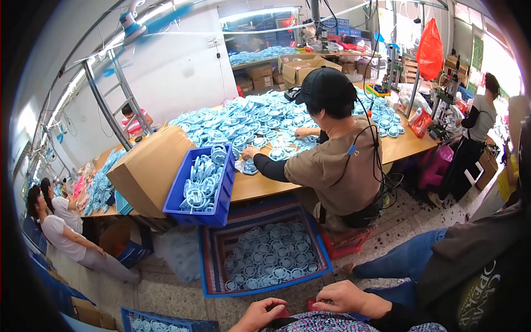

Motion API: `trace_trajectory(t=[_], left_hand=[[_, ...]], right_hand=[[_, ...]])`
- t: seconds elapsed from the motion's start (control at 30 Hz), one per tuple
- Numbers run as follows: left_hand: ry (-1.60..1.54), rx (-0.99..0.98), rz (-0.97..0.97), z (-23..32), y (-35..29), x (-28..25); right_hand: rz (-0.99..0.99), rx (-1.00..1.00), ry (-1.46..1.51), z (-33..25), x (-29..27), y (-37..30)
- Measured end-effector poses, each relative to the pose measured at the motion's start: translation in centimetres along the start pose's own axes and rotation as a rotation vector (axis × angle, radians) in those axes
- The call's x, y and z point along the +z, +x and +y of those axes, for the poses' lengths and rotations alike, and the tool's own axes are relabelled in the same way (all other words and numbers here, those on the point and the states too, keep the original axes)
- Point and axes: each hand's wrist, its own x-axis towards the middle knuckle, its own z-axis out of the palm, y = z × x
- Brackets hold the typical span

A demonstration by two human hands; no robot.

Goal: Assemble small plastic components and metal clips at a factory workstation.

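My left hand (259, 315) and my right hand (345, 297) lie close together at the bottom edge, on patterned purple fabric (332, 323) over my lap. Their fingers curl toward each other, and a small red thing (310, 303) shows under them; whether either hand grips it is unclear. Just beyond my hands, a striped open bag (213, 249) on the floor holds several light blue round plastic parts (264, 260).
A person in a black cap (332, 160) sits on a red stool and handles blue parts piled on a long wooden table (260, 185). A tilted blue crate (202, 185) and a cardboard box (146, 169) rest on the table edge. Other people sit at left and stand at right.
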Motion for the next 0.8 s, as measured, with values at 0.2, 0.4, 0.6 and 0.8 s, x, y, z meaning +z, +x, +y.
trace_trajectory(t=[0.2, 0.4, 0.6, 0.8], left_hand=[[-0.049, -0.019, 0.006, -1.6, 0.4, -0.1], [-0.043, 0.005, 0.004, -1.7, 0.8, -0.5], [-0.04, -0.227, -0.076, -0.6, 1.4, -1.7], [-0.042, -0.239, -0.079, -0.8, 1.6, -2.2]], right_hand=[[0.002, 0.009, -0.001, -0.1, -0.2, 0.2], [-0.026, 0.013, -0.011, 0.3, -0.2, 0.7], [-0.048, 0.029, 0.004, 0.4, -0.3, 1.4], [-0.045, 0.028, -0.008, 0.8, -0.2, 1.9]])
